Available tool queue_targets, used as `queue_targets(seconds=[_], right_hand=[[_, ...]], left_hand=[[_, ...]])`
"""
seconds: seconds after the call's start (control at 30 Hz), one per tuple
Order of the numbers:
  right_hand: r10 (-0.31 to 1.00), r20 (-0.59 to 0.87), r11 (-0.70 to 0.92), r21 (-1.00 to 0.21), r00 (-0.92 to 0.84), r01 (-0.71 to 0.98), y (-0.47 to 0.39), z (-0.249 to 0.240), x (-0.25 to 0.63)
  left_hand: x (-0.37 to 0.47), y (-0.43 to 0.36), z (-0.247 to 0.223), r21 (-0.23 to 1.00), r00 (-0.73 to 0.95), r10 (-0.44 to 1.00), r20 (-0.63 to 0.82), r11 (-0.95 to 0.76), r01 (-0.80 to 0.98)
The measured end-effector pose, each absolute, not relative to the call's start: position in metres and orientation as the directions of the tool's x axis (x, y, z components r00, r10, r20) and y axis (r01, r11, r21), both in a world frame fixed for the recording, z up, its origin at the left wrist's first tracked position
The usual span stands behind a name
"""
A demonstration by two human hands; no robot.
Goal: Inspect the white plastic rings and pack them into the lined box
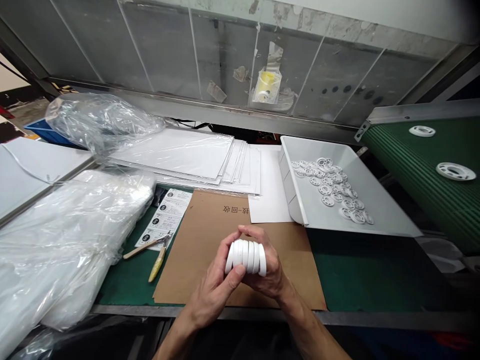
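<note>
Between my two hands, just above the brown cardboard sheet (195, 250), is a row of several white plastic rings (245, 256) stacked on edge, face to face. My left hand (221, 280) wraps the left end of the row, its thumb pressing on the near side. From the right, my right hand (272, 267) closes around the other end, fingers reaching over the far side. The rings' flat faces are hidden by the hands. Similar white rings (326, 187) with holes lie loosely in a pale grey bin (375, 195) to the right.
Left of the cardboard lie yellow-handled pliers (157, 262) on a printed label sheet (165, 217). Clear plastic bags (75, 240) cover the left side. White sheets (180, 150) are stacked behind. Two more rings rest on a green conveyor belt (423, 155) at far right.
</note>
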State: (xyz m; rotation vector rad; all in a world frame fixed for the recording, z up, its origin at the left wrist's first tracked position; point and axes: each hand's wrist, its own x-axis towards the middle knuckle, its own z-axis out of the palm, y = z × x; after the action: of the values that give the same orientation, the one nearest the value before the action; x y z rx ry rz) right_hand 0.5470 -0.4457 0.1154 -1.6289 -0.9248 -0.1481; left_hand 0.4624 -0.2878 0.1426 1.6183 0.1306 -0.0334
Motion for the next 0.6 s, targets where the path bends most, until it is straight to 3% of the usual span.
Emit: queue_targets(seconds=[0.13,0.4,0.6], right_hand=[[0.462,0.603,0.041,-0.747,0.65,0.664,-0.444,0.117,0.548],[0.42,0.707,0.043,-0.641,0.568,0.767,-0.438,0.116,0.548],[0.446,0.745,0.083,-0.586,0.495,0.806,-0.451,0.151,0.529]], left_hand=[[0.46,-0.289,0.144,0.992,0.992,0.065,-0.107,-0.059,0.111],[0.463,-0.297,0.135,0.995,0.984,0.154,-0.085,0.071,0.075],[0.436,-0.309,0.173,0.98,0.956,0.224,-0.191,0.097,0.173]])
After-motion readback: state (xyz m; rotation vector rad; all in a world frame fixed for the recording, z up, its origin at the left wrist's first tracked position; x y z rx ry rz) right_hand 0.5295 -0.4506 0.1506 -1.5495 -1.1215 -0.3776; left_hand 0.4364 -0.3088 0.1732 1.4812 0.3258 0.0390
